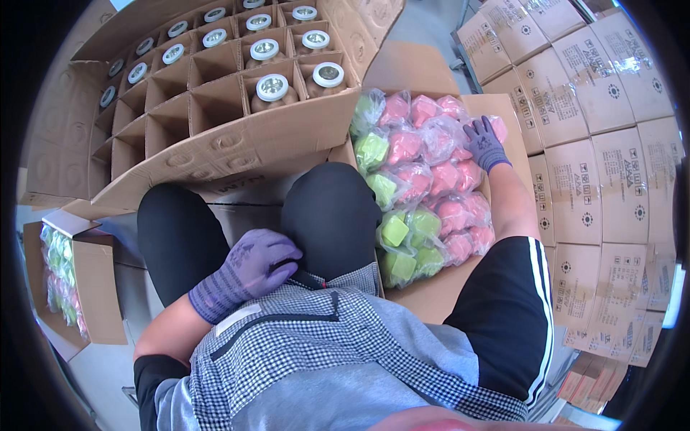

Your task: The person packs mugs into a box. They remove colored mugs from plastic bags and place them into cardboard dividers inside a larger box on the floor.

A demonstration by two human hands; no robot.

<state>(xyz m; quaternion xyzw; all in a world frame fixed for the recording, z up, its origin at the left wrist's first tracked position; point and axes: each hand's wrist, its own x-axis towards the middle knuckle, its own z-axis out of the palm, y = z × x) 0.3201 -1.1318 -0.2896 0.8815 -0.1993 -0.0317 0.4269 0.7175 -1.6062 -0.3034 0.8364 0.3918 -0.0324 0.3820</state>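
Note:
My right hand (485, 144), in a purple-grey knit glove, lies with spread fingers on pink items in clear plastic bags (446, 178) at the far right side of an open cardboard box (431, 307). Bagged green items (396, 231) fill that box's left side. My left hand (253, 264), gloved alike, rests at my lap with fingers curled; whether it holds anything is hidden. Ahead on the left, a larger cardboard box with dividers (232, 145) has jars with white-rimmed lids (272, 88) in many cells, while several other cells hold no jar.
Stacked printed cartons (577, 188) line the right side. Another open carton (97, 291) with bagged green and pink items stands at far left. The divided box's flap (372, 27) sticks up beside the bagged items. My knees are between the boxes.

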